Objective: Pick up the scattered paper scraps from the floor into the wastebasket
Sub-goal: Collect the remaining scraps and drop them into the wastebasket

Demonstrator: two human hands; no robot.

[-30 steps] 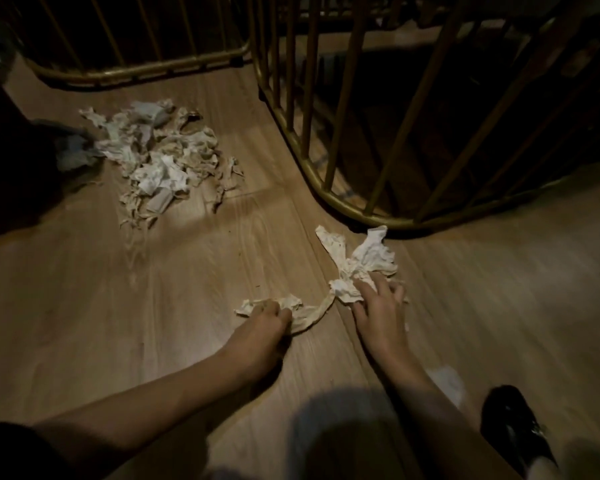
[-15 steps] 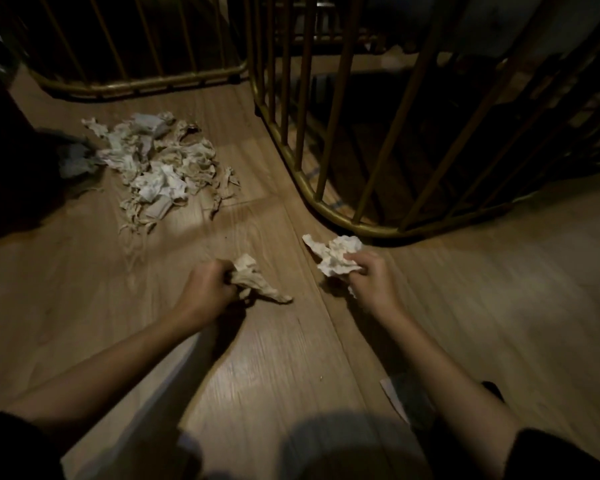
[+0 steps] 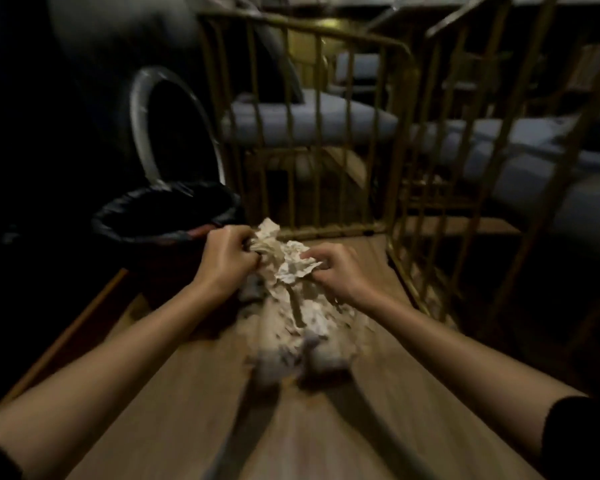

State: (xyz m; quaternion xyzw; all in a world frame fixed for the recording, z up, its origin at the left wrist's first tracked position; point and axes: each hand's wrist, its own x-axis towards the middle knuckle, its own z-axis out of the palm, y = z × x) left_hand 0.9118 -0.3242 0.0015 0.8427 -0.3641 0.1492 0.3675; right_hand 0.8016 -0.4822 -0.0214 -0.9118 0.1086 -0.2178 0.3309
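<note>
Wastebasket [image 3: 163,216], black-lined, mouth open, left of centre frame, just up-left of left hand [image 3: 227,259]. Left hand fisted on crumpled scrap [image 3: 267,242]. Right hand [image 3: 336,273] pinches second scrap [image 3: 297,265], farther from basket. Blurred paper pile [image 3: 305,320] on floor [image 3: 326,427] below hands. Likely next: short carry leftward over rim.

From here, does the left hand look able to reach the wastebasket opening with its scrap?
Probably yes. The left hand, shut on a crumpled scrap, is right beside the black-lined wastebasket rim, and nothing stands between them. The lid is raised, leaving the opening free.
</note>
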